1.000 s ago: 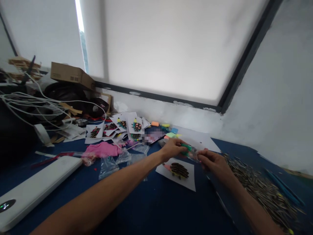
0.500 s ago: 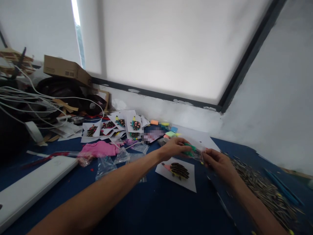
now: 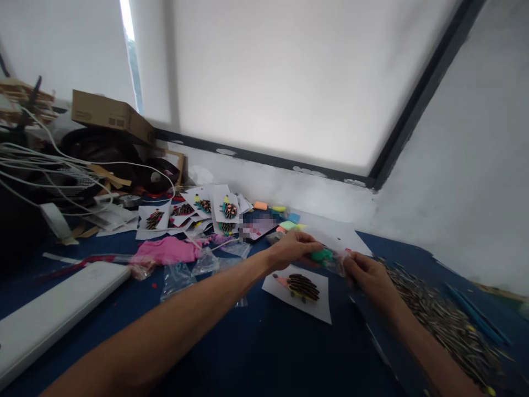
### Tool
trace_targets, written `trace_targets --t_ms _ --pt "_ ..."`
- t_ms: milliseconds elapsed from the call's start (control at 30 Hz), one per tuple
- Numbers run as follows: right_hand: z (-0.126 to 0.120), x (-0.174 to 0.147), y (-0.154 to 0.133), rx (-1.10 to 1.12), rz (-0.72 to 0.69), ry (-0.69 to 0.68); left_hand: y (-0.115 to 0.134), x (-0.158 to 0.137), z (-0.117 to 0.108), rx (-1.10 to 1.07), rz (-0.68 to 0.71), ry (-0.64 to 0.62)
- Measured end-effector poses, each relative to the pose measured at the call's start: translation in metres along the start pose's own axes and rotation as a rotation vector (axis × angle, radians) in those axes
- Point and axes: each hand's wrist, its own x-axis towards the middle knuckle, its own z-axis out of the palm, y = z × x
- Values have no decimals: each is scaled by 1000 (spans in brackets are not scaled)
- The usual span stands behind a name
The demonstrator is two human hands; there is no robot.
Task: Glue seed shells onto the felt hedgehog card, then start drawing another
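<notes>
Between my hands is a clear plastic bag with a lump of green clay in it. My left hand is closed around the bag's left part, at the green clay. At the bag's other end, the fingers of my right hand pinch the clear plastic. Just below the bag lies a white card bearing a hedgehog figure with a pink snout, a yellow lower edge and dark stick-like spines.
Dark sticks are heaped at the right beside a blue tool-like object. More hedgehog cards pile up at the back left, near pink clay and plastic bags. A long white box-like object lies front left.
The green clay in the bag looks more bunched into a lump by my left fingers. Both hands stay almost where they were, still gripping the bag.
</notes>
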Motion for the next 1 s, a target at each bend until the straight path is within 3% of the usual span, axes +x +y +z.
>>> trace_targets --t_ms 400,533,700,1000 --pt "5 -14 -17 -83 -259 84 -4 1 2 -31 6 90" --pt "4 -11 -11 -96 -212 112 -5 1 -1 -78 10 42" --pt "5 -8 -9 -25 -85 4 -2 -1 -1 -36 -9 46" --pt "7 -2 -3 50 -107 -17 -7 1 0 84 25 59"
